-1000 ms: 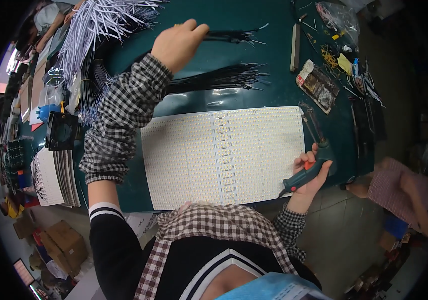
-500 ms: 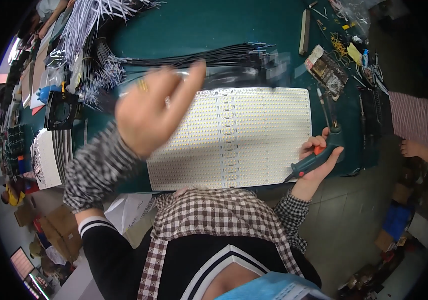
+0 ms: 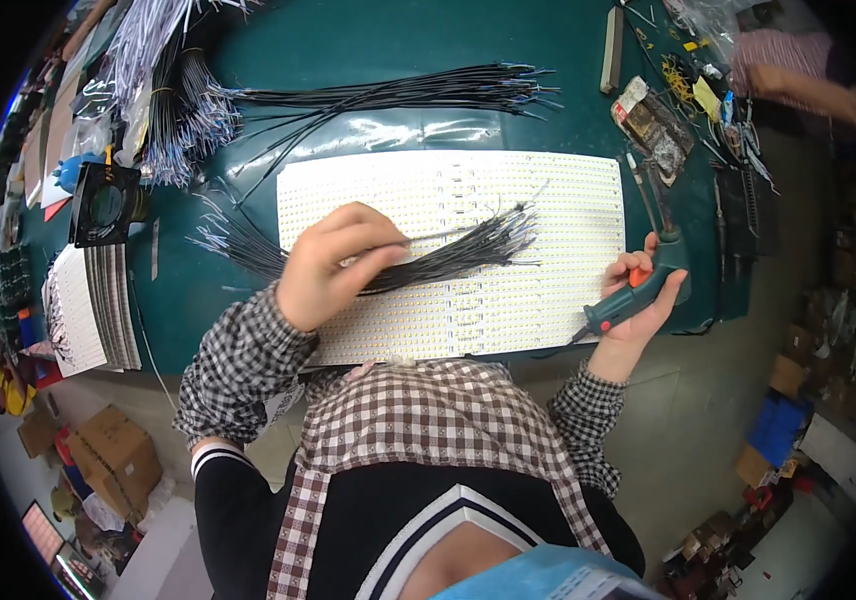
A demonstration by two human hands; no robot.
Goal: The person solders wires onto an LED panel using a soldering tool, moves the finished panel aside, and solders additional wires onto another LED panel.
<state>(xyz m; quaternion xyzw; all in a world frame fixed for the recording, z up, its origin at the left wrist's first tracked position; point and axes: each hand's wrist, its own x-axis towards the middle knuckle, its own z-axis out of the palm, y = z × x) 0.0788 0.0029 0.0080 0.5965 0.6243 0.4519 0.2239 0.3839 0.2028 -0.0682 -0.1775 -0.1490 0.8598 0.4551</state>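
Note:
A white circuit board sheet (image 3: pixel 378 325) with rows of small yellow dots lies on the green table before me. Across it rests a bundle of thin black wires (image 3: pixel 468 258) with stripped, bluish ends. My left hand (image 3: pixel 341 262) is over the bundle's left part, thumb and fingers pinched on a wire that runs rightward; slight blur hides how many it holds. In my right hand (image 3: pixel 638 295), at the board's right edge, is a green soldering gun (image 3: pixel 630 303) with a red trigger, its tip pointing away from me.
More black wires (image 3: pixel 398 92) lie beyond the board, near clear plastic. Bundled white wires (image 3: pixel 163 50) are far left, above a black fan (image 3: pixel 106 205) and stacked white boards (image 3: pixel 83 310). A stained block (image 3: pixel 653 130) sits far right. Another person's arm (image 3: pixel 813 95) shows top right.
My left hand has come down from a blurred, raised position to the board, where a black wire bundle now lies. My right hand stays on the soldering gun. The other person's arm has moved farther away.

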